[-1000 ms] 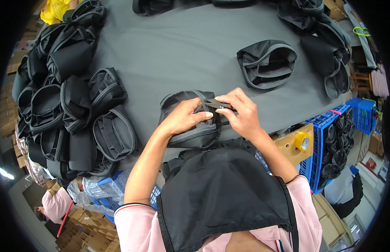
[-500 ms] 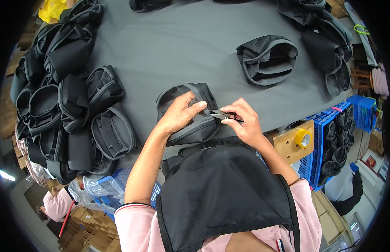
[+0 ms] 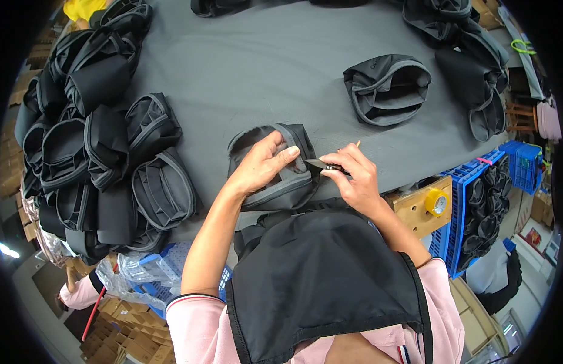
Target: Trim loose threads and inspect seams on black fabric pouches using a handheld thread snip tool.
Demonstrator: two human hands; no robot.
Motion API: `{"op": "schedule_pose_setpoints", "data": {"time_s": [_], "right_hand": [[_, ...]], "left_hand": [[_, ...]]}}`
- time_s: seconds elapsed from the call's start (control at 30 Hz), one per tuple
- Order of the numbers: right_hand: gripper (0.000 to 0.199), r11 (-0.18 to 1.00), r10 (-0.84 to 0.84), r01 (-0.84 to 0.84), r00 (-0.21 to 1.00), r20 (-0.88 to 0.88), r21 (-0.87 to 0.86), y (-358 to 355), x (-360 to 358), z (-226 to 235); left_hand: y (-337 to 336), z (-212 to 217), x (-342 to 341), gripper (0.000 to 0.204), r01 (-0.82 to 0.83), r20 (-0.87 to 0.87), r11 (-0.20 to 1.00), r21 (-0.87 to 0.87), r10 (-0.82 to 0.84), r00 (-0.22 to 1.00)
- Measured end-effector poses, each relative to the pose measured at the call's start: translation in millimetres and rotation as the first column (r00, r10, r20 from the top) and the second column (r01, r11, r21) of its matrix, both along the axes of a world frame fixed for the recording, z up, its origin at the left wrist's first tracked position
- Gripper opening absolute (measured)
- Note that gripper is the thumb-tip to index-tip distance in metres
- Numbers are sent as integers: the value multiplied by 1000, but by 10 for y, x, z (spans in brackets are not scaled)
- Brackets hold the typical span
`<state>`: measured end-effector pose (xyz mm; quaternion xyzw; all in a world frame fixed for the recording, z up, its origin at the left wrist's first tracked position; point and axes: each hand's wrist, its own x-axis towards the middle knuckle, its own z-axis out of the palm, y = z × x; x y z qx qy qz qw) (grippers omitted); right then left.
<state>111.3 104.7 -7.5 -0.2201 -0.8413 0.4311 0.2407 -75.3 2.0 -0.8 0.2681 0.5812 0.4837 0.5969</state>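
Note:
A black fabric pouch (image 3: 287, 193) with grey-bound edges lies at the near side of the table. My left hand (image 3: 263, 164) grips its rim, fingers inside the opening and thumb on the outer edge. Small dark thread snips (image 3: 321, 164) are held in my right hand (image 3: 356, 174), the blades pointing left at the pouch's right edge. The blades look closed together. Farther right, another black pouch (image 3: 387, 90) rests on its side with its opening toward me.
Many similar pouches (image 3: 114, 145) are heaped on the left of the grey-covered table (image 3: 245, 73), more at the far right (image 3: 469, 73). Beside the table's right edge are a wooden board (image 3: 408, 212) with yellow tape (image 3: 437, 202) and a blue crate (image 3: 454, 236) of pouches.
The snips' blades have gone from apart to together at the pouch's edge. My left hand keeps its hold on the rim. The pouch has barely shifted.

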Motion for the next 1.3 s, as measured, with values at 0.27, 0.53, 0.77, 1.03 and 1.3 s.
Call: {"op": "schedule_pose_setpoints", "data": {"time_s": [0.27, 0.53, 0.77, 1.03, 1.3], "right_hand": [[21, 995, -77, 72, 995, -70, -71, -86, -68, 190], [22, 998, 11, 0, 982, -186, 58, -146, 7, 534], [21, 942, -116, 81, 989, -92, -325, -185, 11, 402], [23, 908, -36, 12, 998, -50, -419, -190, -46, 276], [9, 908, -418, 412, 885, -206, -75, 296, 349, -2]], "left_hand": [[-56, 135, -70, 27, 67, -227, 998, 23, -60, 972], [-225, 526, 65, 22, -115, -29, 985, 131, 120, 992], [-616, 1270, -300, 21, -475, -115, 844, 250, 513, 851], [-1500, 2792, -1929, 39, -308, -731, 682, 664, 502, -463], [-1954, 2035, -2318, 82, -690, -853, 502, 521, 265, -450]]}}
